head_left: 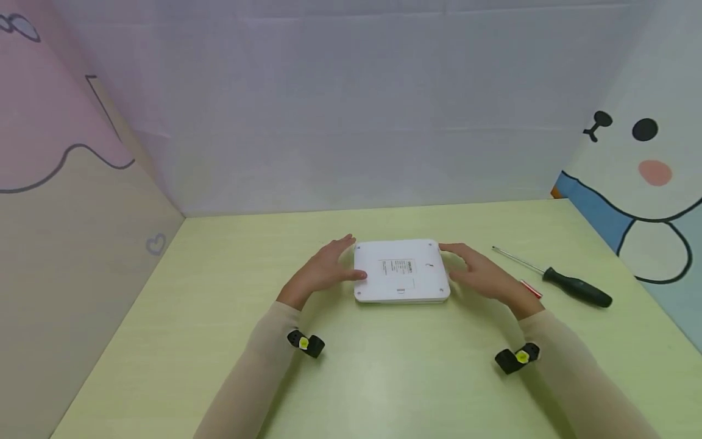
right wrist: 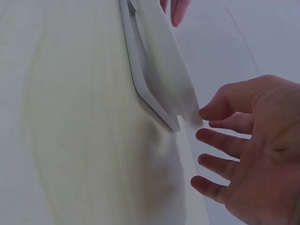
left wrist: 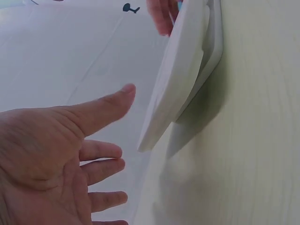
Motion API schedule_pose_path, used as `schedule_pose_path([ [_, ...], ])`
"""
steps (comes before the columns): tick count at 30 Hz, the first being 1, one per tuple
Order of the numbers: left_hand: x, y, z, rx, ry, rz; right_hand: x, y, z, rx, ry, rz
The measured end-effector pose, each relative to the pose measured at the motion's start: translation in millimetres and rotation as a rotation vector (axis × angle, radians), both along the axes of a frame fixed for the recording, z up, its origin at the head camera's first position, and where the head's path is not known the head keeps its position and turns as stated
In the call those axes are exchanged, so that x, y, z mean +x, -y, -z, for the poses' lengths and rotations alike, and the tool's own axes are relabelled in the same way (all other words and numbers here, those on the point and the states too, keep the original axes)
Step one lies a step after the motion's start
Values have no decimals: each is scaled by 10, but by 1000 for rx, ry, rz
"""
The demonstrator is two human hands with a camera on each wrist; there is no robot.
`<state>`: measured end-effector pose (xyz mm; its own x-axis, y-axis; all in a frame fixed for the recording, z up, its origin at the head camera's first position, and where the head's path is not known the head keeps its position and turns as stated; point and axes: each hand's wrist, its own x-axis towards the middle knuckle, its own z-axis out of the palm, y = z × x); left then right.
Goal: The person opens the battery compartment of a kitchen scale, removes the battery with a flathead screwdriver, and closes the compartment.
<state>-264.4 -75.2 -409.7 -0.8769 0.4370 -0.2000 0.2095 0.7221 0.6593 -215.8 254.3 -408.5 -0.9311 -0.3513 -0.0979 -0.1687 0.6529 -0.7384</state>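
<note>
A white, flat, rounded-corner device [head_left: 403,289] lies underside up on the table, with a printed label, a small battery cover and screws in its corners. Seen edge-on in the left wrist view, its white back panel [left wrist: 173,79] slants over a lower part, with a gap between them. My left hand [head_left: 326,268] is at the left side, fingers spread and thumb over the device's edge in the head view; the left wrist view shows that thumb apart from it. On the other side, my right hand [head_left: 485,274] has loosely bent fingers, its thumb right at the panel's corner.
A screwdriver [head_left: 576,288] with a black handle lies on the table at the right, its tip pointing back left. Beside my right wrist is a small red-and-white stick-shaped thing [head_left: 531,289]. A pale curtain [head_left: 351,122] stands behind the table, with printed cartoon sheets at both sides.
</note>
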Motion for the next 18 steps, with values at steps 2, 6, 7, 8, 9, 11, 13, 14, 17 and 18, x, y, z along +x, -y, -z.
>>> schedule_pose_path([
  [2,-10,65,-11,-1,9,-27,9,-23,15,-1,21,-22],
  [6,-9,116,3,-49,13,-42,34,-35,35,27,13,-40],
  [7,-6,112,10,-63,11,-37,38,-38,37,34,5,-42],
  [8,-3,105,19,-79,6,-32,40,-41,37,41,-5,-44],
  [9,1,96,28,-95,-4,-26,43,-46,36,44,-11,-44],
  [11,12,76,43,-117,-23,-12,46,-57,35,42,-13,-47],
  [13,18,62,57,-140,-51,-3,47,-70,38,38,-12,-51],
  [14,21,57,62,-148,-63,-3,45,-76,41,37,-12,-53],
  [17,22,53,67,-165,-88,-6,31,-83,61,28,-20,-64],
  [18,22,53,66,-170,-95,-7,23,-84,71,29,-26,-67],
])
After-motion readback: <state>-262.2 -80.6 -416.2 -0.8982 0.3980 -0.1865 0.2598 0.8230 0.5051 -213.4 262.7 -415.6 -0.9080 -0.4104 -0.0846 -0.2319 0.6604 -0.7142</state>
